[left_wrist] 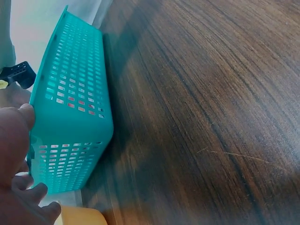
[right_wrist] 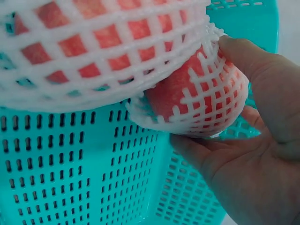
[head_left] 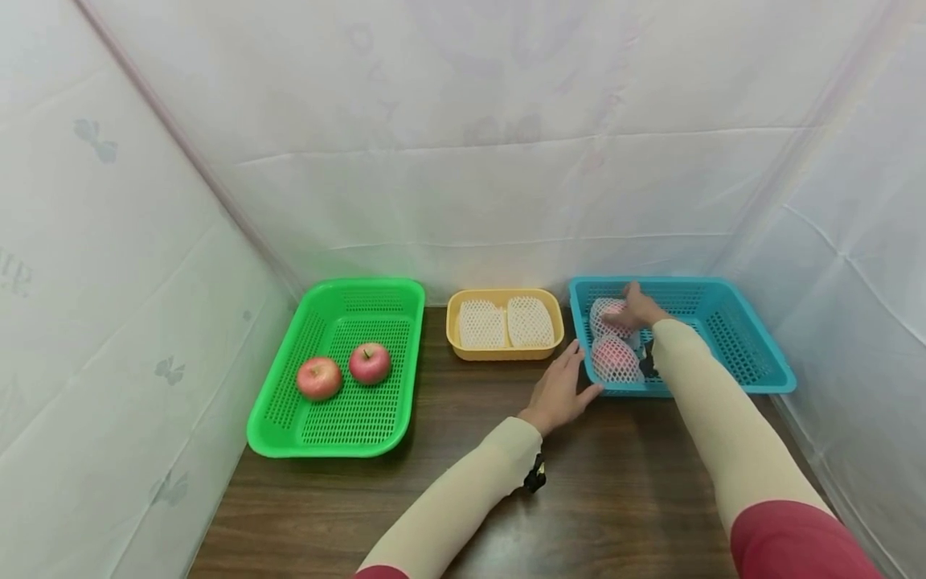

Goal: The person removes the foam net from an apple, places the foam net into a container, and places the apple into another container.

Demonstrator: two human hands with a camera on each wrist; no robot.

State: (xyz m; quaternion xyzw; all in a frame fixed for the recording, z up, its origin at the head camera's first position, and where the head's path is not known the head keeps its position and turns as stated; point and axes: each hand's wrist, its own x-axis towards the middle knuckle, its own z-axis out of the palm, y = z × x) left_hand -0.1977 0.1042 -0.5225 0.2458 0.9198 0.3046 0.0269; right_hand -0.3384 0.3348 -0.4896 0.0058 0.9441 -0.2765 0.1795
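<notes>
Inside the blue basket (head_left: 760, 354), my right hand (head_left: 640, 310) grips an apple (right_wrist: 211, 93) wrapped in a white foam net, thumb on one side and fingers on the other. A second netted apple (head_left: 615, 359) sits beside it, nearer the basket's front left corner; in the right wrist view it looms large at the upper left. My left hand (head_left: 557, 394) reaches to that same corner from outside, thumb and fingers spread around it. The left wrist view shows a fingertip right at the basket's rim (left_wrist: 40, 70) and the other fingers hanging loose along the outer wall.
A green basket (head_left: 354, 434) with two bare apples (head_left: 320, 378) stands at the left. Between the baskets, a small yellow tray (head_left: 506, 354) holds two white foam nets (head_left: 530, 322). All stand on a dark wooden table (head_left: 579, 515) before a pale curtain (head_left: 463, 193).
</notes>
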